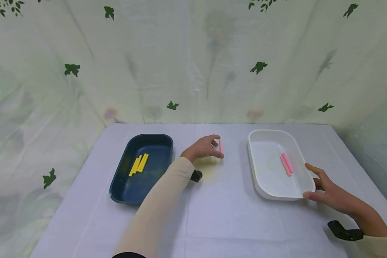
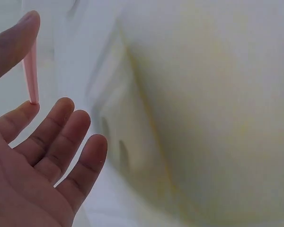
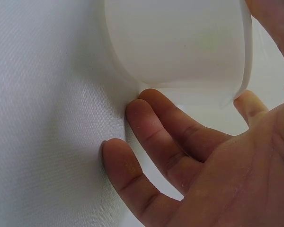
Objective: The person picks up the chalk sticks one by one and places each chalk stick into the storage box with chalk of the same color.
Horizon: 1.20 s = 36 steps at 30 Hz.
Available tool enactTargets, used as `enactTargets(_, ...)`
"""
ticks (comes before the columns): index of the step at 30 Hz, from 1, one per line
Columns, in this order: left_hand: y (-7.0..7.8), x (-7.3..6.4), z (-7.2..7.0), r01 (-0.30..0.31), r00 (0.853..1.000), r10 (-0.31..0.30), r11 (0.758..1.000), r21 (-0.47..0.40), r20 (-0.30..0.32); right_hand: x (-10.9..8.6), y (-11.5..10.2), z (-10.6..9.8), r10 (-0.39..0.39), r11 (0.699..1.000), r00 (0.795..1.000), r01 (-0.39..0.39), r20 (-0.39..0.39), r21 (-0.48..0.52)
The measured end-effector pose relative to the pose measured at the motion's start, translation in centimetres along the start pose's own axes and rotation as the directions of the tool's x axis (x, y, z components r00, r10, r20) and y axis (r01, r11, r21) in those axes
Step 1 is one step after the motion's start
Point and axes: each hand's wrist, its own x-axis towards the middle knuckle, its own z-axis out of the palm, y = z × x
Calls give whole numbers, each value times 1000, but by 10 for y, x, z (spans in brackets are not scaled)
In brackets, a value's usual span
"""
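Over the middle of the table, my left hand [image 1: 204, 147] pinches a pink chalk stick [image 1: 221, 146] by its two ends. The left wrist view shows the chalk [image 2: 31, 78] between thumb and index fingertip, the other fingers spread away from it. My right hand [image 1: 337, 193] grips the near right corner of a white tray [image 1: 266, 175], thumb at the front and index finger on the right side. Its other fingertips are low by the tray's outer wall [image 3: 180, 47] in the right wrist view. Two pink chalk sticks [image 1: 287, 165] lie inside that tray.
A dark blue tray [image 1: 158, 181] stands on the left, holding several yellow chalk sticks [image 1: 143, 163]. Yellowish smudges [image 1: 209, 170] mark the white tablecloth [image 1: 225, 218] below my left hand. A patterned curtain [image 1: 193, 64] hangs behind the table and at its sides.
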Motion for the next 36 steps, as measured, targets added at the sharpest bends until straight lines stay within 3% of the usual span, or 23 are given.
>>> enactTargets(5, 5, 6, 12, -17, 1000, 17, 999, -30, 2, 0, 0, 0, 9, 1000, 1000, -9, -3, 2)
enactTargets(12, 27, 12, 27, -95, 994, 98, 992, -82, 41, -1, -1, 0, 11, 1000, 1000, -11, -9, 1)
enactTargets(27, 60, 14, 46, -164, 982, 164, 986, -4, 89, 2, -2, 1, 23, 1000, 1000, -23, -6, -15)
enactTargets(36, 71, 10, 68, -179, 982, 172, 979, 99, 78, 2, 2, 0, 13, 1000, 1000, -13, 0, -3)
